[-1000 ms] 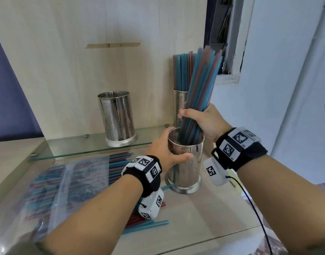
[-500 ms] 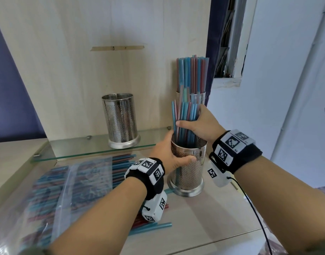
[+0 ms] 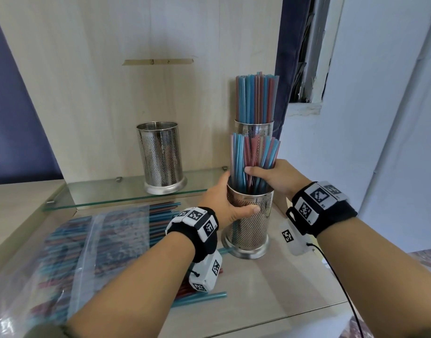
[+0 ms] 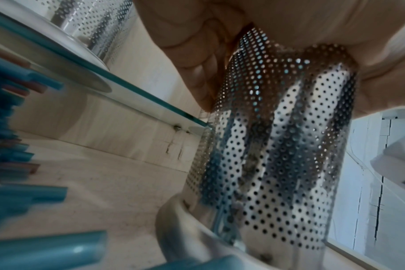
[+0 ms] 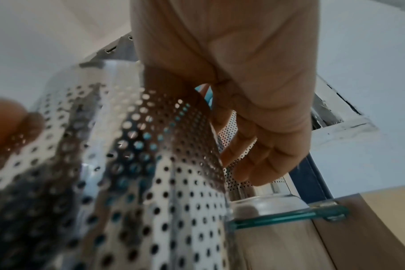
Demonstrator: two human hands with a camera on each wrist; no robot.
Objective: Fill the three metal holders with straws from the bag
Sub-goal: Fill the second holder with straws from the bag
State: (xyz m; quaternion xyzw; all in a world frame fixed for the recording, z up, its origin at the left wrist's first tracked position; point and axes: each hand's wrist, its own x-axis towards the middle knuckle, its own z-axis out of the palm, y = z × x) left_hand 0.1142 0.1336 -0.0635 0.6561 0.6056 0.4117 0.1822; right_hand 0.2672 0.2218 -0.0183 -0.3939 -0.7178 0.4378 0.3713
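**Operator:** Pale wood-grain backing, a wooden counter point(image 3: 270, 301) and a glass shelf point(image 3: 126, 191) frame the station. Report the front holder

**Technician:** Front holder point(image 3: 248, 228) stands on the counter, a perforated steel cylinder on a flared foot. A bundle of straws point(image 3: 254, 157) sits in it, upper ends fanned above the rim. Left hand point(image 3: 230, 206) wraps the wall just under the rim, thumb across the front. Right hand point(image 3: 275, 178) curls round the bundle just above the rim.

**Operator:** Procedure for this step?

**Technician:** Judged: keep the holder braced, let the straws settle to the base, then loosen the right-hand fingers gradually so the thin, smooth plastic tubes do not splay over the edge or tip the light can.

**Operator:** Remaining stock and targets?

**Technician:** Rear holder point(image 3: 254, 129) on the shelf is packed with upright blue and red straws. Empty holder point(image 3: 161, 159) stands to its left on the shelf, well apart. Clear plastic bag point(image 3: 83, 242) lies flat on the counter, many straws inside; a few loose straws point(image 3: 202, 297) lie beside the left wrist
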